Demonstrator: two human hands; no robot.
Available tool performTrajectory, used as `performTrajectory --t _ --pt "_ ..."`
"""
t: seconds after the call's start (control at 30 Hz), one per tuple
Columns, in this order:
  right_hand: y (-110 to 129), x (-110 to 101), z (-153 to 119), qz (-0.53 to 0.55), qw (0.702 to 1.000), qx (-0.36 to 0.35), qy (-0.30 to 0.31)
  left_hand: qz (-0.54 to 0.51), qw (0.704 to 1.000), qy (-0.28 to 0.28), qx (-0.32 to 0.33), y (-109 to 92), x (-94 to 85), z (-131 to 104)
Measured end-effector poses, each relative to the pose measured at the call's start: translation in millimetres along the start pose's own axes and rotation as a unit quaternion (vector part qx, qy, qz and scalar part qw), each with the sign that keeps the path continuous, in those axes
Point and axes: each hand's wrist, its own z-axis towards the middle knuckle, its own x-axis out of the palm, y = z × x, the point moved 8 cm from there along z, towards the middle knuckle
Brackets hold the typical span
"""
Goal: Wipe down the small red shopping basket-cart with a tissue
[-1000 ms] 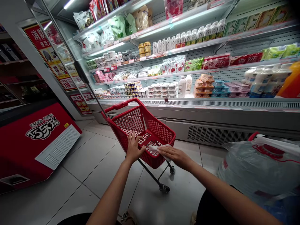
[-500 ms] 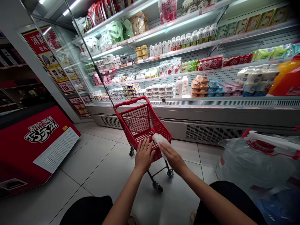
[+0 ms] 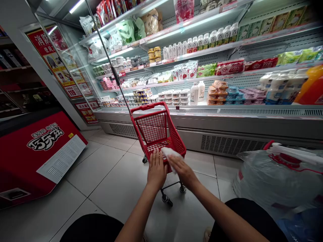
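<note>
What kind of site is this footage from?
Most likely a supermarket's chilled aisle: an open, lit refrigerated display case stocked with packaged goods, a small red plastic shopping cart in front of it, and a red chest-style cabinet with white lettering at left.

The cart [image 3: 151,127] stands between cabinet [image 3: 22,168] and jug [image 3: 272,185].

The left hand [image 3: 156,170] and right hand [image 3: 182,169] partly hide the near edge of the cart [image 3: 177,138]. The white cloth [image 3: 169,152] is blurred, partly covered by the right hand. The view's right edge cuts off the orange jug [image 3: 310,85].
</note>
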Motion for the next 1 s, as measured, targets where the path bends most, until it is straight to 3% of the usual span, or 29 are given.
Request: performTrajectory --t 0.07,0.13,0.33,0.43,0.53,0.6,0.7,0.87,1.0 --pt "17 8 3 0.008 0.999 -0.042 0.026 0.0 1.0 -0.003 -0.003 -7 1.9 -3" --pt "12 3 3 0.008 0.997 -0.06 0.039 -0.008 1.0 -0.001 0.013 -10 0.2 -7" --pt "-62 -38 -10 -0.027 0.999 0.037 -0.024 -0.026 0.998 0.015 0.055 -4 -8.4 -10" --pt "-47 -31 -14 -0.026 0.998 0.043 -0.028 -0.032 0.998 0.012 0.052 -7 -8.2 -9" --pt "-6 -12 -11 -0.002 1.0 -0.015 0.011 -0.037 0.998 0.003 0.052 -8 -8.7 -9" --pt "9 -6 -9 0.011 0.997 -0.057 0.045 -0.039 0.998 0.001 0.059 -7 -10.2 -9" --pt "-7 -17 -8 0.008 0.997 -0.066 0.05 -0.037 0.997 0.01 0.073 -5 -12.9 -11" --pt "-77 -49 -14 -0.004 0.997 0.071 -0.03 -0.042 0.996 0.017 0.083 -7 -16.0 -10" --pt "-101 -53 -27 0.047 0.966 0.219 -0.129 -0.044 0.996 0.01 0.081 -11 -15.4 -9"
